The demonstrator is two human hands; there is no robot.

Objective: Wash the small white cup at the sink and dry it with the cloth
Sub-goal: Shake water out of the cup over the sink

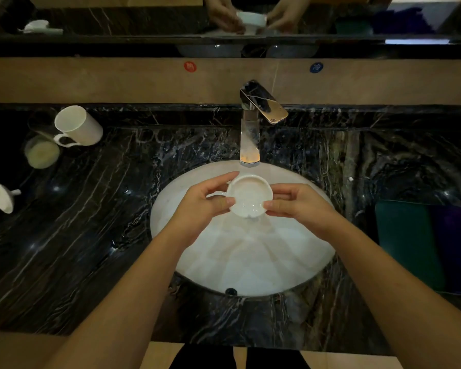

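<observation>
Both hands, left hand [202, 201] and right hand [296, 202], are pinching the cup [249, 195] over the sink [250, 257] under the tap [250, 134] (no stream visible). Washing seems underway; next, reaching for the cloth [410, 241] on the bench [91, 249].

**Dim view, bright basin**

You are looking at a dim, warm-toned picture. The white sink [250, 257] is the brightest area, and the chrome tap [261, 105] carries a glare patch. The dark marble bench [77, 235] shows small highlights. Your wide lens bends the edges, and the corners go soft and murky.
</observation>
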